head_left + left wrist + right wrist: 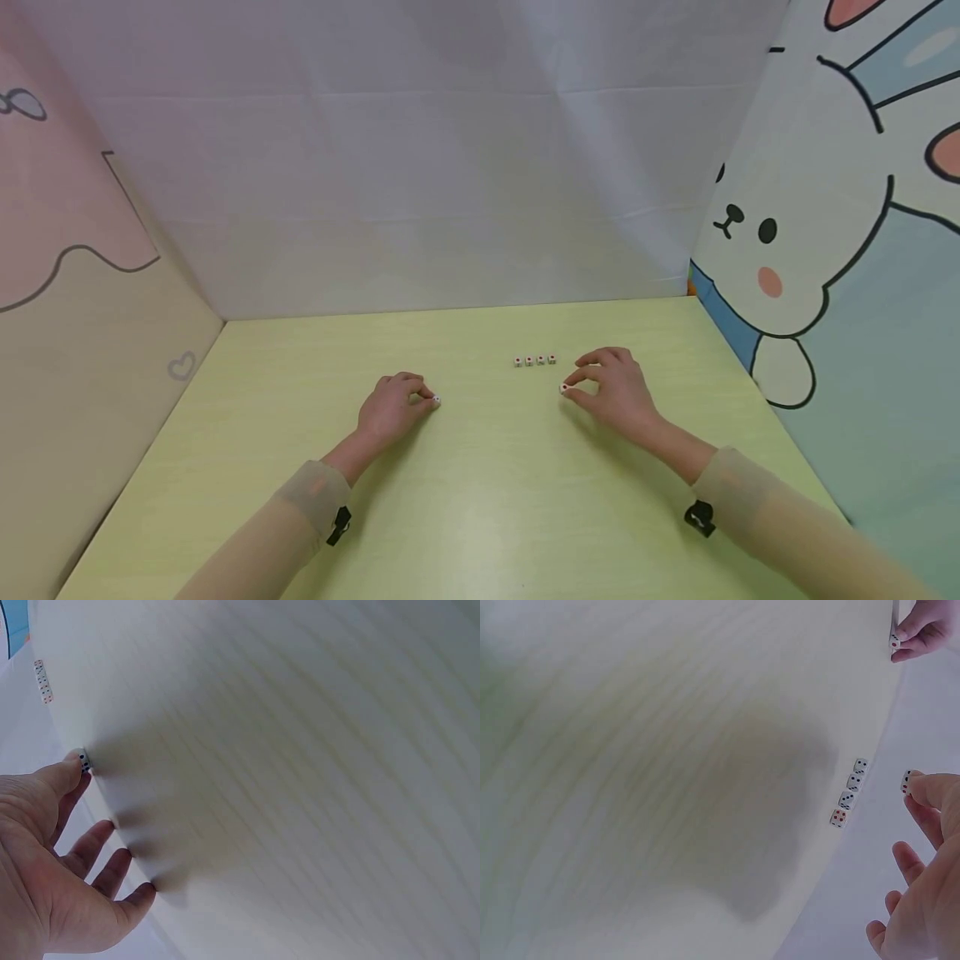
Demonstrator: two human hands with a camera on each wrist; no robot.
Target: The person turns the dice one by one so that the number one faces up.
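My left hand [393, 408] pinches a small white die [437, 402] between thumb and forefinger, left of the table's middle. In the left wrist view that die [84, 760] shows black pips, and the other fingertips reach down to the tabletop. My right hand [615, 392] pinches a second white die [564, 388] between thumb and forefinger. The right wrist view shows this die [907, 782] held above the table, with black and red pips. Just beyond and left of the right hand, several dice [528, 361] sit in a short, slightly spaced row.
The pale yellow wooden table [480, 500] runs back to a white cloth [450, 192]. A panel with a cartoon rabbit [795, 250] borders the right side, and a pink and cream panel [90, 350] the left. Dark bands with small black pieces [701, 518] hang at the wrists.
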